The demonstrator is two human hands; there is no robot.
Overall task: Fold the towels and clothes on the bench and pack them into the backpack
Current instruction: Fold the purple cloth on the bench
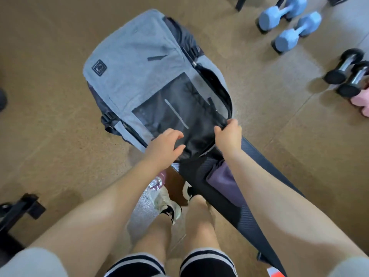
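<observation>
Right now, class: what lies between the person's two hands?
In the head view, the backpack's black top fabric spans between left hand and right hand.

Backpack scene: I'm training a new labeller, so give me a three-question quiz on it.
1. True or false: the right hand pinches the backpack at its opening.
2. How many blue dumbbells lie on the floor? A) one B) two C) four
3. What purple thing lies on the bench beside the right forearm?

Key: 1 true; 2 B; 3 a purple cloth. The left hand rests on the backpack's near edge, fingers loosely curled.
</observation>
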